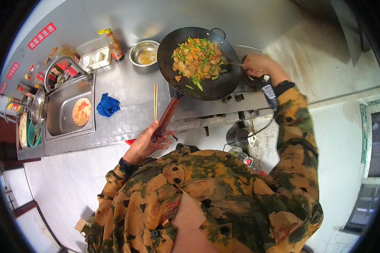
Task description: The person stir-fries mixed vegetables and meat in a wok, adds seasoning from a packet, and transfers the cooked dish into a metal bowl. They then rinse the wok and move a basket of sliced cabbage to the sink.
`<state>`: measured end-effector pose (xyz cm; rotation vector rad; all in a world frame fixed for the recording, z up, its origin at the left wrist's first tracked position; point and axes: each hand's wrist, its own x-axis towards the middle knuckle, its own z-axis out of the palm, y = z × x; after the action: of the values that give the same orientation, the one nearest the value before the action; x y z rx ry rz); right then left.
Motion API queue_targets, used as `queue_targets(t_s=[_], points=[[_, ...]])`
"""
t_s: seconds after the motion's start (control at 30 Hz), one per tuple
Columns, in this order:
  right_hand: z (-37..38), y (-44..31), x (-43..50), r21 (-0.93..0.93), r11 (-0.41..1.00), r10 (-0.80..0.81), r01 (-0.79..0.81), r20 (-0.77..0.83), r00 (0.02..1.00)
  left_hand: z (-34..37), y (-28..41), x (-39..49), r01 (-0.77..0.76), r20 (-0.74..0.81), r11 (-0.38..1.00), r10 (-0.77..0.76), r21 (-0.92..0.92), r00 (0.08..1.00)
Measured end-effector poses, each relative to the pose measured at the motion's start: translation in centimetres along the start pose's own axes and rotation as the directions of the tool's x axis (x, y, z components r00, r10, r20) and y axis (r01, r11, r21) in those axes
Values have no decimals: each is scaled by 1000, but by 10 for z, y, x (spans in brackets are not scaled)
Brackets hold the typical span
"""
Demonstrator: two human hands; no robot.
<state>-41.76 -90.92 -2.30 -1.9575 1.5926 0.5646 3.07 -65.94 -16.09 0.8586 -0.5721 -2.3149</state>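
Observation:
A black wok (164,53) with a wooden handle rests over the stove, holding a stir-fry of sliced green peppers, carrot-coloured bits and pale brown pieces (198,60). My left hand (148,140) is at the end of the wok's handle (167,117), fingers spread and partly behind it; whether it bears on the handle is unclear. My right hand (258,64) is closed on a utensil whose thin metal shaft (234,64) reaches into the food from the wok's right rim. A pair of chopsticks (155,101) lies on the counter just beyond my left hand.
A steel bowl (133,55), sauce bottles (115,47) and a white tray (98,64) stand left of the wok. A blue cloth (108,105) lies beside the sink (58,117). Stove knobs (239,97) line the front, and a cable (267,125) hangs below my right arm.

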Motion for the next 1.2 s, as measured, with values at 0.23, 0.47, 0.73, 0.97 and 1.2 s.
queue_targets(t_s=[0.23,0.47,0.73,0.97,1.2], points=[[66,-42,-18,590,801,-10,97,-150,989,1,-3,23,123,67,941,-107,-315,992],[113,-81,-83,-214,942,-332,257,-506,796,-4,-8,27,118,104,937,-89,-329,991],[130,-126,-192,-299,953,-132,-46,-548,826,-11,-8,29,165,123,925,-130,-342,984],[194,-165,-102,-369,922,-114,-114,-543,832,-6,-7,29,152,102,934,-125,-323,987],[83,-62,-95,-149,983,-1,-105,-579,815,-4,-9,26,68,67,962,-52,-266,996]])
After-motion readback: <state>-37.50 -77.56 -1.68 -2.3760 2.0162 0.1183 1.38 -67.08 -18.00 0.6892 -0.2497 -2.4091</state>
